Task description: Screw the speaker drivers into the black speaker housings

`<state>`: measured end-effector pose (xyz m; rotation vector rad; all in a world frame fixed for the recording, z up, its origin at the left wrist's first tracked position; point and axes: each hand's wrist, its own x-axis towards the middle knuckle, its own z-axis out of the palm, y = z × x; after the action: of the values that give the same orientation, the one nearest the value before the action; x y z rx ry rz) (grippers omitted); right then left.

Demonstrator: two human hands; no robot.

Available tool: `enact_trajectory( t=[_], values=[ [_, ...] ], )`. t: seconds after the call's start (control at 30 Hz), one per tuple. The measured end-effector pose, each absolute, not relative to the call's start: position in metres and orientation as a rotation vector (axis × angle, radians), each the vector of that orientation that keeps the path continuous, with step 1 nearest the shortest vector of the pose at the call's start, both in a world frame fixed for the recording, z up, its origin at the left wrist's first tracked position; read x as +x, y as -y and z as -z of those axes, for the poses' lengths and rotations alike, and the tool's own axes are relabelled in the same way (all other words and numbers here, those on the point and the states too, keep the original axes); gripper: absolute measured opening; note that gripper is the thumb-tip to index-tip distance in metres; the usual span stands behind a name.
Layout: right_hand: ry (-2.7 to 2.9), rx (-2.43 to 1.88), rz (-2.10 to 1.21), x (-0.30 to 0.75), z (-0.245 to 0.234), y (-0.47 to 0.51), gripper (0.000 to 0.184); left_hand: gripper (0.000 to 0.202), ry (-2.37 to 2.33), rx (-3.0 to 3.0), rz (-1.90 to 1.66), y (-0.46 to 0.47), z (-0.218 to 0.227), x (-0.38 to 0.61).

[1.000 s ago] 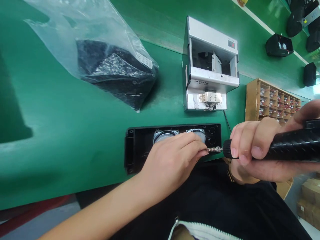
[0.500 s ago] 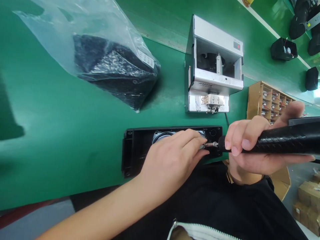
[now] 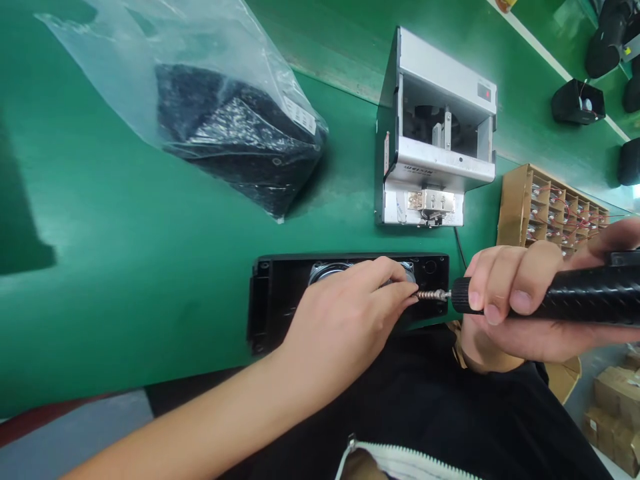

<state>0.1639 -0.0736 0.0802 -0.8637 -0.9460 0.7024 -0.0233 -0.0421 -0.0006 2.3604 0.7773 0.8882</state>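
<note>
Your right hand (image 3: 520, 300) is wrapped around a black, cylindrical, textured screwdriver (image 3: 590, 293), its coppery, spring-coiled metal bit (image 3: 431, 295) aimed at your left hand (image 3: 345, 310). There your thumb and forefinger pinch the bit's tip; whether a screw sits between them, I cannot tell. The bit is over the right end of a long black plastic housing (image 3: 285, 287) on the green tabletop (image 3: 150, 320), and your left hand partly covers a round, silver-rimmed speaker (image 3: 325, 270) inside it

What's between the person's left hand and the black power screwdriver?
The head view shows a spring-like coiled metal shaft bridging the left hand and the black power screwdriver.
</note>
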Motion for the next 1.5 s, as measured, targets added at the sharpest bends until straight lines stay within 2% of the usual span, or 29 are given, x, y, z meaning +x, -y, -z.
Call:
enact_trajectory(
  t=[0.27, 0.33, 0.4, 0.5, 0.63, 0.73, 0.93, 1.1, 1.5],
  values=[
    [0.971, -0.802, -0.758, 0.165, -0.078, 0.082, 0.032, 0.021, -0.704, 2.234, -0.830, 0.043, 0.003, -0.024],
    [0.984, -0.837, -0.739, 0.167, -0.076, 0.081, 0.033, 0.025, -0.792, 2.316, -0.848, 0.045, 0.002, -0.026],
    [1.030, -0.860, -0.670, 0.169, -0.073, 0.079, 0.037, 0.031, -0.880, 2.399, -0.872, 0.046, 0.001, -0.029],
    [1.098, -0.898, -0.603, 0.174, -0.064, 0.073, 0.044, 0.020, -0.912, 2.504, -0.876, 0.047, 0.001, -0.034],
    [1.198, -0.848, -0.629, 0.178, -0.045, 0.063, 0.057, 0.029, -0.902, 2.605, -0.788, 0.047, 0.005, -0.032],
    [1.233, -0.767, -0.569, 0.175, -0.031, 0.055, 0.066, 0.027, -0.885, 2.602, -0.725, 0.047, 0.008, -0.030],
    [1.262, -0.844, -0.477, 0.171, -0.025, 0.049, 0.061, 0.022, -0.863, 2.598, -0.669, 0.047, 0.011, -0.035],
    [1.196, -0.921, -0.663, 0.178, -0.030, 0.055, 0.057, 0.022, -0.875, 2.594, -0.641, 0.049, 0.013, -0.035],
    [1.138, -0.792, -0.607, 0.168, -0.015, 0.057, 0.068, 0.024, -0.892, 2.587, -0.648, 0.048, 0.012, -0.032]
  ],
)
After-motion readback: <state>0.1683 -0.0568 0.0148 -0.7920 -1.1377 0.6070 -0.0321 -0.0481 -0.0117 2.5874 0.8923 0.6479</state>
